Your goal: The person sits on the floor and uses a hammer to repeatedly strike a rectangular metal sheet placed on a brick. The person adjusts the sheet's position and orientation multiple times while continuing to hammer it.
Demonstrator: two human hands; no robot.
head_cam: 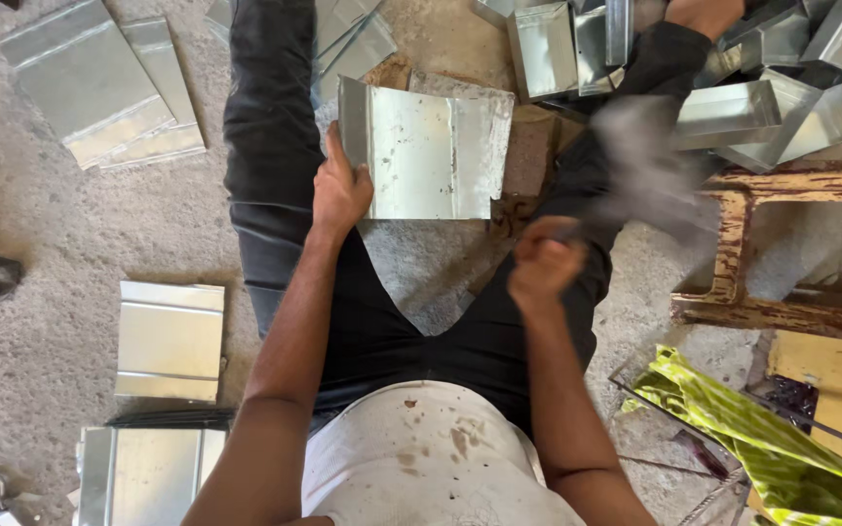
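Note:
I sit on a concrete floor with my legs spread. My left hand (340, 191) grips the left edge of a bent, shiny metal sheet (431, 153) that rests on a brick-like block (528, 156) between my legs. My right hand (543, 267) is closed around the handle of a tool whose head (647, 166) is a grey motion blur, up and to the right of the sheet. The tool's shape is too blurred to make out.
Flat folded metal sheets lie at the upper left (99, 83) and lower left (170, 341). A pile of bent metal channels (752, 88) sits at the top right. A rusty metal frame (762, 244) and yellow-green plastic wrap (762, 438) lie to the right.

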